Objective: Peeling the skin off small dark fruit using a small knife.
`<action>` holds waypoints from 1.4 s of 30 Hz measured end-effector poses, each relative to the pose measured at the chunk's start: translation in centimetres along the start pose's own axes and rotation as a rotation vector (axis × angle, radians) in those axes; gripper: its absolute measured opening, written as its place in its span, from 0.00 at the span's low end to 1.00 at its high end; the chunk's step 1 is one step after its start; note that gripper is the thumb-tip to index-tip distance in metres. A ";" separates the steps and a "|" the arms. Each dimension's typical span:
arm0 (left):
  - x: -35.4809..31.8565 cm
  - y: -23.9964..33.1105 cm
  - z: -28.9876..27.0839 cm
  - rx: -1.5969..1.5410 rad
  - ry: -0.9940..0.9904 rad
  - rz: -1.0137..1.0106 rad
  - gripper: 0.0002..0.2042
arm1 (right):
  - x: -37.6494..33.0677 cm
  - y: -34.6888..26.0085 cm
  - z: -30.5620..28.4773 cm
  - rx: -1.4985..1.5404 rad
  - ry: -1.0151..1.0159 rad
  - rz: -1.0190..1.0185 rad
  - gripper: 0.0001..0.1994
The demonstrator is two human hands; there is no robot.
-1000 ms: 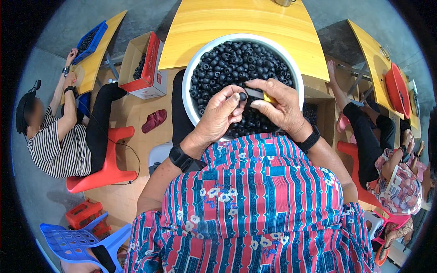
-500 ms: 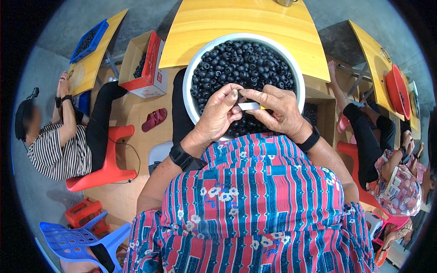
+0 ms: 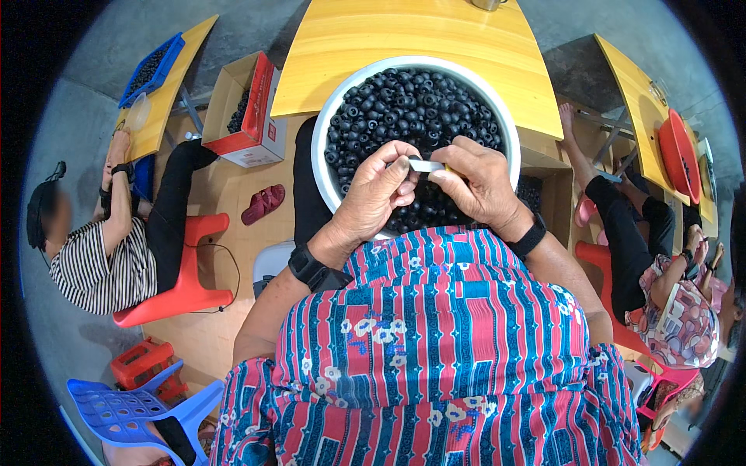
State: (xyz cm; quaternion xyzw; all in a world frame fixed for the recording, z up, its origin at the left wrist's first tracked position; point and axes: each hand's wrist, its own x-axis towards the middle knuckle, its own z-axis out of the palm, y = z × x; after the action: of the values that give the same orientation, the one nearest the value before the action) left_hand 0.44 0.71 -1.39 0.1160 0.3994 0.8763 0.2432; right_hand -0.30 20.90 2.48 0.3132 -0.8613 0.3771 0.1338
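Observation:
A large metal basin (image 3: 509, 128) full of small round black pieces (image 3: 416, 105), many with a hollow in one end, sits in front of me. Above its near part, my left hand (image 3: 381, 186) is closed, thumb against forefinger, on a small black piece mostly hidden by the fingertips. My right hand (image 3: 478, 182) is closed around a small knife (image 3: 426, 165) with a yellow handle, its pale short blade pointing left. The blade's tip meets the fingertips of my left hand, at the piece held there.
The basin touches a yellow wooden table (image 3: 420, 31). Left of it stand a red and white carton (image 3: 249, 140) and a dark red slipper (image 3: 264, 203). A person on a red stool (image 3: 194, 264) sits at the left table; others sit at the right, by a red basin (image 3: 678, 155).
The knife blade has shifted up and left against my left fingertips, and my right fingers have curled in more. At the left table the seated person's hands have lowered.

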 end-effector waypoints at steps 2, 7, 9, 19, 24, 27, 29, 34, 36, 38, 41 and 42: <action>-0.1 0.0 0.0 0.013 -0.009 0.005 0.12 | 0.0 -0.4 0.0 -0.024 -0.004 0.005 0.11; -0.2 0.2 0.3 0.060 -0.020 0.015 0.12 | 0.0 -0.4 0.2 -0.046 0.024 -0.005 0.11; -0.2 0.2 0.2 0.053 -0.020 0.014 0.12 | 0.0 -0.4 0.2 -0.065 0.023 -0.015 0.11; -0.2 0.1 0.2 0.052 -0.016 0.017 0.12 | 0.0 -0.7 0.1 -0.084 0.007 -0.029 0.11; -0.1 -0.1 -0.1 0.094 -0.010 0.017 0.12 | 0.0 -0.3 0.4 -0.094 0.006 0.003 0.12; -0.4 0.1 0.2 0.150 -0.075 0.002 0.11 | 0.3 0.5 0.6 -0.040 0.071 0.170 0.10; -0.3 0.2 0.0 0.121 -0.039 0.013 0.11 | 0.2 0.4 0.6 0.018 0.095 0.145 0.08; -0.2 -0.3 -0.2 0.044 0.016 0.038 0.11 | 0.4 -0.8 -0.3 0.140 0.091 0.001 0.13; -0.1 -0.3 -0.2 0.030 0.017 0.012 0.11 | 0.1 -0.6 0.0 0.104 0.018 -0.061 0.20; -0.1 -0.1 0.1 0.041 0.035 0.009 0.11 | 0.1 -0.6 0.0 0.078 0.005 -0.067 0.23; -0.1 -0.2 -0.1 0.031 0.040 0.006 0.12 | 0.0 -0.5 0.1 0.007 0.004 -0.093 0.25; -0.1 -0.2 -0.2 0.011 0.026 0.006 0.12 | -0.1 -0.3 0.2 0.001 0.006 -0.104 0.24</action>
State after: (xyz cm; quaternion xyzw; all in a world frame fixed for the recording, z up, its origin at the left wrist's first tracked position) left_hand 0.50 0.66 -1.62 0.1069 0.4068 0.8763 0.2349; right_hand -0.02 20.58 2.47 0.3567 -0.8431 0.3712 0.1557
